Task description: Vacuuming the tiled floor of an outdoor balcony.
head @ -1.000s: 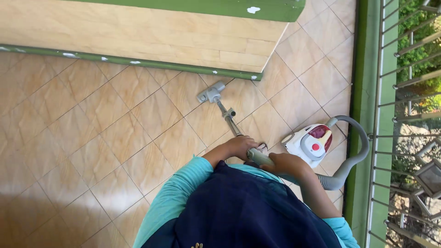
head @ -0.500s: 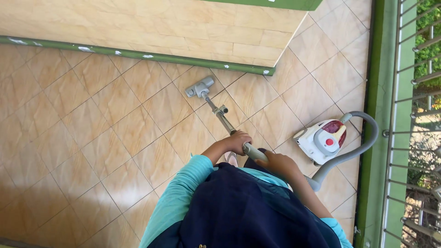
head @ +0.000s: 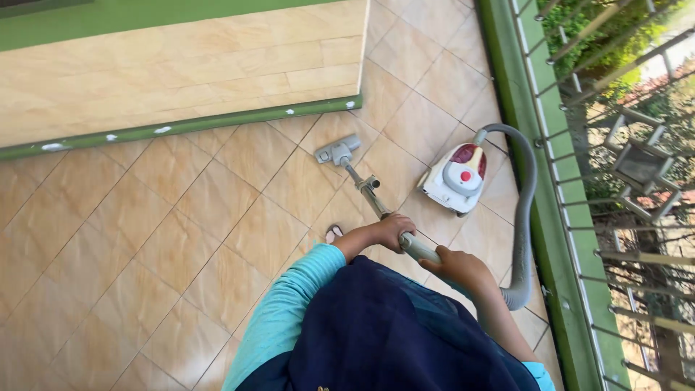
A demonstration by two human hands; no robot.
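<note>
Mid-stroke vacuuming of the tiled floor [head: 181, 217]. Left hand [head: 391, 230] has its fingers wrapped round the vacuum wand [head: 373, 192], further down; right hand [head: 463, 269] is clenched on the handle end near the grey hose [head: 527, 210]. Floor nozzle [head: 334, 150] sits on the tiles just short of the green skirting [head: 217, 124]. White-and-red canister vacuum [head: 456, 177] stands beside the railing kerb [head: 536, 217]. Next stroke likely needs both grips firm and the nozzle flat along the wall edge.

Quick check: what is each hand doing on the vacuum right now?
Left hand: closed around the vacuum wand, forward grip.
Right hand: closed around the grey handle, where the hose joins.
</note>
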